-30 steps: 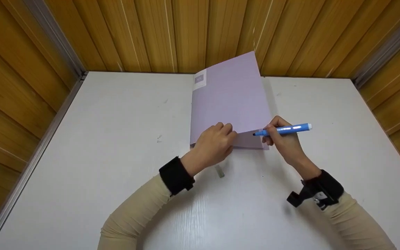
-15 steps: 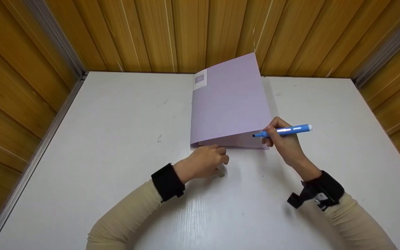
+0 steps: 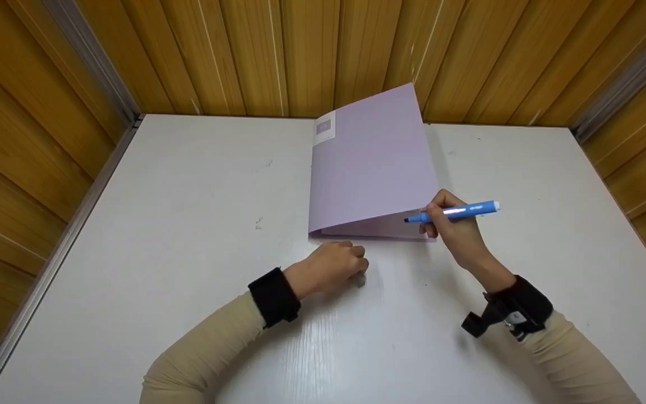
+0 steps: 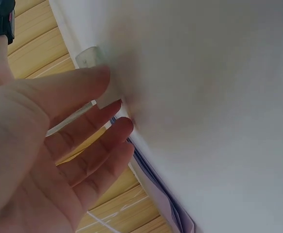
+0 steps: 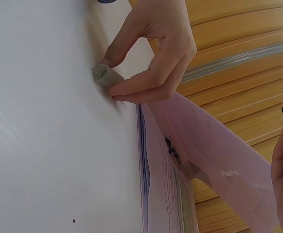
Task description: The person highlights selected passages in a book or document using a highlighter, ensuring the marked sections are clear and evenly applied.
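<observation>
a: left hand [image 3: 331,268]?
b: mid-frame, grip pinching a small grey cap [image 5: 106,76] on the white surface [image 3: 188,224], just below the lilac folder [image 3: 370,163].
a: right hand [image 3: 455,227]?
b: grip curled round a blue marker [image 3: 457,211] at the folder's lower right edge.

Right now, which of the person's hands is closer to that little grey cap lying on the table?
The left. The left hand touches the small grey cap with thumb and fingertips, just in front of the purple folder. The right hand is off to the side, holding the blue marker at the folder's cover.

My flat white wooden table [image 3: 188,224] carries 2 things: a lilac plastic folder [image 3: 370,168], cover half raised, and a small translucent cap [image 3: 360,280].
</observation>
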